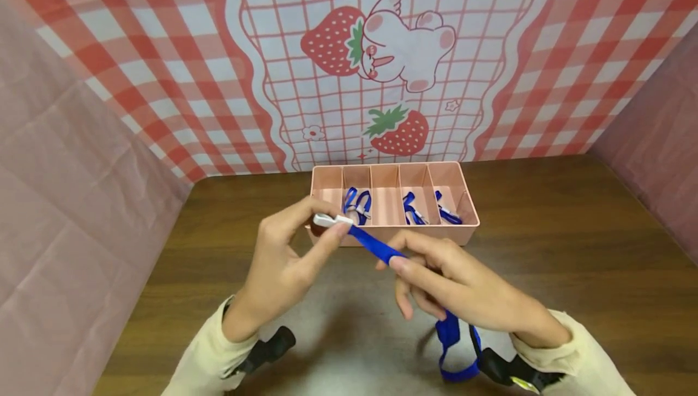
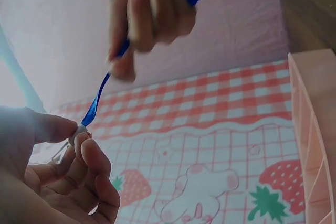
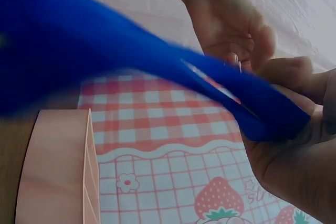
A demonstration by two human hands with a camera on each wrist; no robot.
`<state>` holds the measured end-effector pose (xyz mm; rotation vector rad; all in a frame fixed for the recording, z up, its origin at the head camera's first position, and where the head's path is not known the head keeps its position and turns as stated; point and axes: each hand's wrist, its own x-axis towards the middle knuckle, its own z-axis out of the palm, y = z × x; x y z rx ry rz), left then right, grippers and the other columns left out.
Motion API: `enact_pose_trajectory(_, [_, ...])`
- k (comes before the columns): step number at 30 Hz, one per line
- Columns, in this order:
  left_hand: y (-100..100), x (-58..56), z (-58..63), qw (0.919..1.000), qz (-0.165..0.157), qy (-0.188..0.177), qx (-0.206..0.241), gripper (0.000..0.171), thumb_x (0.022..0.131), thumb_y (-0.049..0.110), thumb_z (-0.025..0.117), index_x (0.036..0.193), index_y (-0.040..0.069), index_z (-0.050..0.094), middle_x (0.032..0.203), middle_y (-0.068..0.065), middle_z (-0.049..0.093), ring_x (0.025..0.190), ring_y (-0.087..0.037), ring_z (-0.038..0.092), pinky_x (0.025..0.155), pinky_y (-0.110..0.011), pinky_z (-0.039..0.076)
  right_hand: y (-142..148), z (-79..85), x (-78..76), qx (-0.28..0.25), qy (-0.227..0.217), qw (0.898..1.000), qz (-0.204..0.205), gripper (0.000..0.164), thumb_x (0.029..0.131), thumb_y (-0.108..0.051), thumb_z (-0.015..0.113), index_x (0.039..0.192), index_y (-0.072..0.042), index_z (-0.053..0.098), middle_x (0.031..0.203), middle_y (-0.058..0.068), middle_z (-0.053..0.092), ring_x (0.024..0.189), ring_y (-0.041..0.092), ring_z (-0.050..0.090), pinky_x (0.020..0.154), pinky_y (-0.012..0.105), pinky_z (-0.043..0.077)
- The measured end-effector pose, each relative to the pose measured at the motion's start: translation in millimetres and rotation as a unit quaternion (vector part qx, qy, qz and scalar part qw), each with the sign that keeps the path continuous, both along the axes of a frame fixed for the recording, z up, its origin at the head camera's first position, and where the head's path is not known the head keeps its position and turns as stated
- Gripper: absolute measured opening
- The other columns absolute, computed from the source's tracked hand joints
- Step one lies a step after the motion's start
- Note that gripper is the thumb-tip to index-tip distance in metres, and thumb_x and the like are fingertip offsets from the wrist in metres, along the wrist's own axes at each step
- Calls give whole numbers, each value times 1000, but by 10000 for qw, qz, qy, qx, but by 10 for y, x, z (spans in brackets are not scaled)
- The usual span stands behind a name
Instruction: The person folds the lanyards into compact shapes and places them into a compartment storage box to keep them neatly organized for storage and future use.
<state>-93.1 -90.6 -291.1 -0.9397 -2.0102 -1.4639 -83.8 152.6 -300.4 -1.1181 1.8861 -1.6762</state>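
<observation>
A blue lanyard (image 1: 375, 246) is stretched between my two hands, in front of the pink divided box (image 1: 392, 234). My left hand (image 1: 286, 266) pinches its white clip end (image 1: 342, 220) between thumb and fingertips. Further along, my right hand (image 1: 460, 284) grips the strap between thumb and index finger, its other fingers loosely bent. Below the right hand the rest of the strap hangs in a loop (image 1: 460, 376). In the right wrist view the blue strap (image 3: 142, 51) crosses close to the camera, blurred, and hides part of the hands.
Folded blue lanyards lie in the box: one in the second compartment from the left (image 1: 364, 203), others in the two rightmost compartments (image 1: 450, 217). The box stands on a brown wooden table (image 1: 567, 232), against a strawberry-print cloth (image 1: 283, 51). Pink cloth (image 1: 71, 202) hangs at the sides.
</observation>
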Motion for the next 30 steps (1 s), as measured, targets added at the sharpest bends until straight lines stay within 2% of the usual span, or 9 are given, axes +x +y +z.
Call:
enact_pose_trajectory(2, [-38,-24,36,9999,38,-106,105,7,90,-1,70,93,5,67,82,1,63,70,-14,55,61,-24,45,10,1,12,114,-108,9998,-108,21,108,-3,36,111,-10,56,65,5,60,39,13,38,32,23,30])
enact_pose_trajectory(4, [-71,-40,63,9996,73,-221,152,7,90,-1,70,93,5,67,83,0,64,70,-14,55,61,-25,46,19,1,16,186,-29,9997,-179,21,107,-3,38,109,-11,57,62,4,56,41,12,40,34,23,31])
enact_pose_trajectory(6, [-104,-45,84,9994,137,-299,121,7,90,0,70,94,5,67,83,1,64,70,-15,56,62,-25,46,30,4,23,243,-32,9993,-270,20,107,-5,39,115,-12,56,62,4,54,42,11,40,34,24,31])
enact_pose_trajectory(10, [-175,-49,112,9987,360,-372,-19,6,91,2,69,96,5,68,84,2,65,68,-15,57,61,-25,47,57,-6,27,5,-208,9987,-463,15,108,-5,37,121,-10,41,71,9,60,39,16,43,33,26,33])
enact_pose_trajectory(14, [-237,-75,146,9969,687,-318,-196,5,92,5,70,96,7,69,84,4,65,69,-14,56,61,-25,45,106,-30,21,-211,-359,9973,-607,6,108,-3,35,112,-8,36,82,13,66,39,19,50,33,28,37])
enact_pose_trajectory(19, [-282,-104,170,9946,895,-273,-449,4,91,7,71,94,9,69,82,5,64,68,-11,57,62,-26,48,187,-55,2,-166,-122,9991,-371,12,107,1,35,105,-7,44,88,11,68,43,17,55,33,28,39])
enact_pose_trajectory(22, [-311,-95,169,9932,981,-292,-546,3,92,9,72,93,8,69,82,6,65,69,-11,58,63,-26,49,232,-84,-5,31,221,9993,-286,18,105,2,39,100,-9,52,80,5,67,45,13,55,34,26,39])
enact_pose_trajectory(25, [-345,-81,170,9923,1061,-287,-563,3,92,8,72,94,9,70,81,6,65,70,-11,58,63,-25,48,287,-135,5,283,410,9979,-410,21,104,2,44,96,-12,57,74,-1,65,45,14,53,36,25,39])
enact_pose_trajectory(30, [-422,-71,193,9904,1246,-274,-531,5,90,6,72,94,8,70,81,4,66,70,-11,57,63,-24,47,417,-213,32,499,344,9958,-683,23,104,2,46,92,-13,59,72,-1,64,46,19,52,37,25,41])
